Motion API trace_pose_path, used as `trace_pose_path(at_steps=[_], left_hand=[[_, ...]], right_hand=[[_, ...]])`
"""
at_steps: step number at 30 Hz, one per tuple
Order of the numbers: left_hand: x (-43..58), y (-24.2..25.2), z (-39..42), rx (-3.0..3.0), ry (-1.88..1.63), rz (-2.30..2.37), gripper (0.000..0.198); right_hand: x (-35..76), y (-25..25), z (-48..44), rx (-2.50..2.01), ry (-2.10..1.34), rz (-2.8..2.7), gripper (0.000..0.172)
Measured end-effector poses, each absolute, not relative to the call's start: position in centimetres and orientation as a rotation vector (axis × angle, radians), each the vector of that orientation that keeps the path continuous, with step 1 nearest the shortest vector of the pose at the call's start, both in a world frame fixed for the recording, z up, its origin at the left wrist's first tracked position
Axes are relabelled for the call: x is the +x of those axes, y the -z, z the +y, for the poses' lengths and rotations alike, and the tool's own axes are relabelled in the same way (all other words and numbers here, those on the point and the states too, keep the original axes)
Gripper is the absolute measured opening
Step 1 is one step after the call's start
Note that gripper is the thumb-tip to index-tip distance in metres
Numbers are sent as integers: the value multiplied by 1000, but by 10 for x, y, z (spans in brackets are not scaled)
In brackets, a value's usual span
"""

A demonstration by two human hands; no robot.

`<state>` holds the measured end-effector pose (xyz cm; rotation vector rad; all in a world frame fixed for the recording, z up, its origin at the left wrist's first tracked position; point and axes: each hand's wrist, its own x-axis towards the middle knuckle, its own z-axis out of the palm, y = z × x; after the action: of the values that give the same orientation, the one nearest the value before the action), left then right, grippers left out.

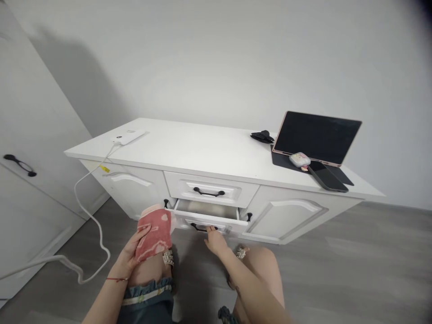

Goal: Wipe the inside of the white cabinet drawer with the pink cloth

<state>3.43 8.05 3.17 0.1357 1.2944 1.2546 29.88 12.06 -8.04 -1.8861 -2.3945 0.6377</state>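
My left hand (pixel 133 252) rests on my left knee and holds a folded pink cloth with pale markings (pixel 154 232). With its fingertips, my right hand (pixel 215 240) reaches to the black handle (pixel 199 227) of the lower drawer (pixel 209 215) of a white cabinet (pixel 189 153). That drawer stands partly pulled out. The drawer above it (pixel 211 191) is closed. I am low in front of the cabinet, both knees in view.
On the cabinet top lie a white power bank (pixel 128 136) with a white cable (pixel 87 225) trailing to the floor, a black bundle (pixel 262 136), a propped tablet (pixel 315 137), a small earbud case (pixel 299 159) and a dark phone (pixel 327 177). A white wardrobe door (pixel 30 171) stands at left.
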Motion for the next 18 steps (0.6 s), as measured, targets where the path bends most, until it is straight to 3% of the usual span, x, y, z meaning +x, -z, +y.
trace_pose_path(at_steps=[18], left_hand=[[9, -18, 74, 269, -1248, 1273, 16]], right_hand=[[276, 72, 44, -1694, -504, -2749, 19]])
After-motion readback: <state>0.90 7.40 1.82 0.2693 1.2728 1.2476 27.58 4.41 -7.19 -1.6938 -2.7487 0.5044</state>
